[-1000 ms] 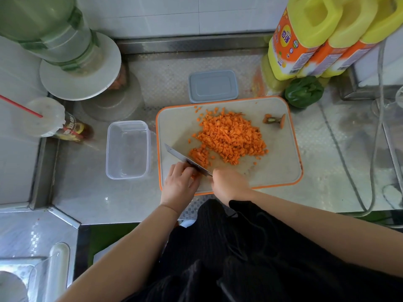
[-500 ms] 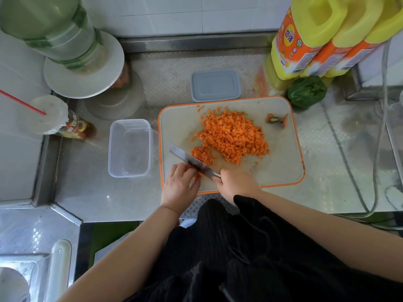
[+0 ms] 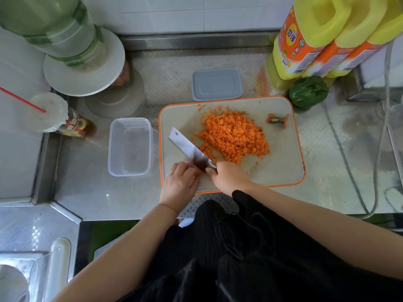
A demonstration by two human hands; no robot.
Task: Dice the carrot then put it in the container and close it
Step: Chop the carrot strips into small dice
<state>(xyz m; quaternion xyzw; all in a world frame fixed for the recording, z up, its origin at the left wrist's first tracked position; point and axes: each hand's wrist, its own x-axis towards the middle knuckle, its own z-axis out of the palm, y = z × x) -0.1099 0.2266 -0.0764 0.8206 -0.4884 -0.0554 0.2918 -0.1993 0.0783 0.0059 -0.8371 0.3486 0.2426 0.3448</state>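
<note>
Your right hand (image 3: 229,178) is wrapped round the handle of the knife (image 3: 188,148), with the blade angled up and to the left across the board (image 3: 281,168). Its flat face shows to the camera, so the blade looks tilted rather than edge-down. Your left hand (image 3: 181,182) sits just beside the blade's heel, fingers bent, with a trace of orange at the fingertips. Whether they pinch a last bit of carrot or only steady against the blade, you cannot tell from here.

The diced carrot (image 3: 234,135) lies in one heap at the middle of the board, to the right of the blade, with a few stray cubes round its edges. The cut-off stem end (image 3: 278,120) lies apart near the far right corner, well out of the heap, so it will not get swept in with the dice.

The container (image 3: 130,147) stands open and bare on the counter (image 3: 87,192), close against the board's left edge. That placing suits a scrape off the board with the blade. The lid (image 3: 217,85) lies flat just behind the board, within reach for closing.

Judging by the heap, dicing looks nearly or wholly done, and nothing has gone into the container yet. Keep your left fingertips clear of the edge, as they are very near it.
</note>
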